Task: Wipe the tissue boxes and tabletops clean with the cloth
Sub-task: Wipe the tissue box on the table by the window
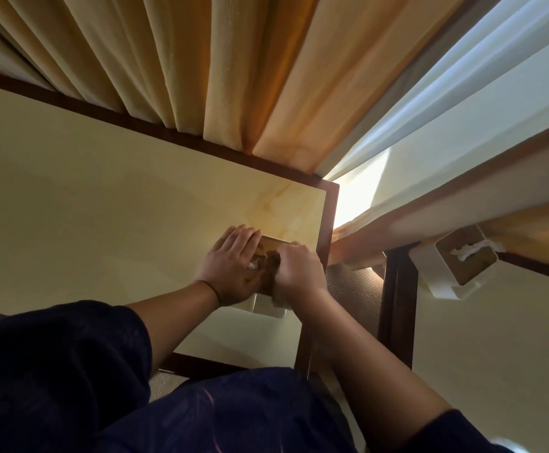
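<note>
Beneath both sets of fingers, the near tissue box (pixel 268 307) sits on the left tabletop (pixel 103 197), long axis running away from the person. Left hand (pixel 234 266) lies flat, fingers together, steadying the lid. Right hand (pixel 299 273) curls around the cloth (pixel 271 266), pressing it on top. The second tissue box (pixel 456 266) lies well right, nearer the right hand.

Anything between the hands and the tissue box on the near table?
Nothing visible. The left hand lies flat on the white tissue box with the wooden top, and the right hand grips a dark brown cloth against that top. Both hands are already in contact on the cream tabletop with the dark wooden edge.
</note>
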Demonstrator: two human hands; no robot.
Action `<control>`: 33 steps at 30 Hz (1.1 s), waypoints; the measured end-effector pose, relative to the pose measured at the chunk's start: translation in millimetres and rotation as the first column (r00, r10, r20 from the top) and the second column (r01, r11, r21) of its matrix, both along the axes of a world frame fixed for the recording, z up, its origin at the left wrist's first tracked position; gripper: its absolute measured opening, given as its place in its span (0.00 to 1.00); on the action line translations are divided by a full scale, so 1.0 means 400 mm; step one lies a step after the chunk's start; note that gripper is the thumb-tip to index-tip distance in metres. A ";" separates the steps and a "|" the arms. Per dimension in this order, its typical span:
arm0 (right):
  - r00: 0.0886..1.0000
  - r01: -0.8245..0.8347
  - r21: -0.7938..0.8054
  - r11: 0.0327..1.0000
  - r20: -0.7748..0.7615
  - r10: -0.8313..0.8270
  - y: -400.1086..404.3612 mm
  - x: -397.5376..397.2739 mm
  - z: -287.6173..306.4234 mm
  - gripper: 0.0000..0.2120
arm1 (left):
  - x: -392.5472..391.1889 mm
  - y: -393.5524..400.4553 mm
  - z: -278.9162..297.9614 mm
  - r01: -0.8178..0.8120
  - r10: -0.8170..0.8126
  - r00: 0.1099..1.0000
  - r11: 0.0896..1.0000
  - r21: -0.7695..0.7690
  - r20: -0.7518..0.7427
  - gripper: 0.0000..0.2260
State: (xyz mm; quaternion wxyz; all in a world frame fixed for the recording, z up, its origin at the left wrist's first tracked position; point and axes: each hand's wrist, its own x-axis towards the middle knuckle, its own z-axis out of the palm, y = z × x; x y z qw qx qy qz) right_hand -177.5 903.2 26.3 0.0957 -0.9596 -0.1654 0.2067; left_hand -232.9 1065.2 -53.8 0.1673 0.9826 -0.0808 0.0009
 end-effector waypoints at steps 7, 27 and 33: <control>0.988 0.084 0.038 0.996 0.127 -0.088 -0.017 0.026 -0.029 0.10 | 0.000 -0.001 0.000 -0.002 0.002 1.000 1.000 0.022 -0.001 0.35; 0.999 0.017 -0.002 1.000 -0.049 -0.017 -0.035 -0.109 -0.006 0.09 | -0.001 -0.002 -0.001 -0.008 0.008 1.000 1.000 -0.001 0.013 0.35; 0.995 0.100 -0.072 0.992 0.025 -0.098 0.013 0.030 0.018 0.03 | -0.002 0.000 0.003 0.007 -0.007 1.000 1.000 -0.007 0.008 0.36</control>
